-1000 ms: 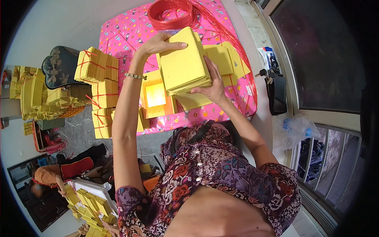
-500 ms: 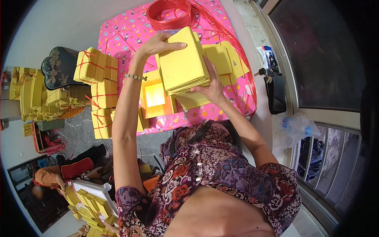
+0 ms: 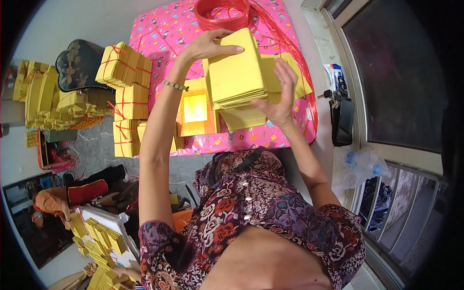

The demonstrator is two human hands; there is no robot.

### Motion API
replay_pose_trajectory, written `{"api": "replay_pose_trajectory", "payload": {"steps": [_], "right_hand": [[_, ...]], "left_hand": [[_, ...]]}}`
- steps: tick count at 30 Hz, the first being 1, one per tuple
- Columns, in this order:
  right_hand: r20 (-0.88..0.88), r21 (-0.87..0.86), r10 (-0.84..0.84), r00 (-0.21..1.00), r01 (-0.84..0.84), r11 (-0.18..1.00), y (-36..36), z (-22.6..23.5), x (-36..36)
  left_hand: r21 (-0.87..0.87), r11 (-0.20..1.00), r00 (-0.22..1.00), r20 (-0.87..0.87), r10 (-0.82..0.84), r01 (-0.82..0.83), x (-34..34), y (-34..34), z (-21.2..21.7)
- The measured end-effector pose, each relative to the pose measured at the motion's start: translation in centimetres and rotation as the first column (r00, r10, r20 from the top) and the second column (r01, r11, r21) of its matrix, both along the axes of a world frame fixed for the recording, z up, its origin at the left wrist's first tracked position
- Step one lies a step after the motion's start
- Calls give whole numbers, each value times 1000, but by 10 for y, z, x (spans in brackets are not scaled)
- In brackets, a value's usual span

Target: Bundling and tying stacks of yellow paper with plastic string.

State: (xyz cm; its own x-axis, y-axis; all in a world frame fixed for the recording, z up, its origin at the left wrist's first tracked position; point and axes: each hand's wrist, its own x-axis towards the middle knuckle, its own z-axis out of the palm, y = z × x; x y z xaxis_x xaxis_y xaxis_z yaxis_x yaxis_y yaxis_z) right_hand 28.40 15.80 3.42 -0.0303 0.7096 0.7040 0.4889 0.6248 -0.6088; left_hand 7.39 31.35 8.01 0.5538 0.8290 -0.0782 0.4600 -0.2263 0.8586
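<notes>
A thick stack of yellow paper sheets (image 3: 237, 72) stands over the pink table, tilted toward me. My left hand (image 3: 209, 47) grips its far left corner, the thumb lying across the top sheet and the other fingers hidden behind. Beside the stack's right edge my right hand (image 3: 281, 96) is open, fingers spread and raised, its thumb tip close to the lower right corner. More yellow sheets (image 3: 244, 119) lie beneath the stack. To their left is a sheet with an orange border and a bright golden square (image 3: 195, 108).
Red-tied yellow paper bundles (image 3: 131, 104) are piled along the table's left edge. A coil of red plastic strapping (image 3: 222, 15) lies at the back of the pink patterned tabletop (image 3: 166, 31). Another person's arm (image 3: 126, 273) shows at lower left near more yellow bundles. A window stands right.
My right hand has let go of the stack's right side and opened, its fingers now spread. My left hand keeps its hold. The whole view has shifted slightly.
</notes>
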Motion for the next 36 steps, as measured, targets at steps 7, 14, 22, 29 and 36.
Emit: {"api": "replay_pose_trajectory", "payload": {"steps": [7,14,22,29,36], "right_hand": [[-51,29,-27,998,29,999,-8,19,-3],[-89,116,-59,994,69,991,-20,23,-7],[10,-15,451,892,-451,892,-61,37,-62],[69,-480,651,756,-547,686,-13,-36,-173],[260,-793,817,515,-368,485,42,-121,-282]], "left_hand": [[96,995,999,41,25,-29,-13,-4,2],[144,968,968,175,179,-205,-32,-20,2],[174,718,705,441,555,-674,-116,-122,-43],[89,-126,-78,421,904,-988,-166,-250,-145],[-320,-344,-406,151,901,-883,-182,-311,-264]]}}
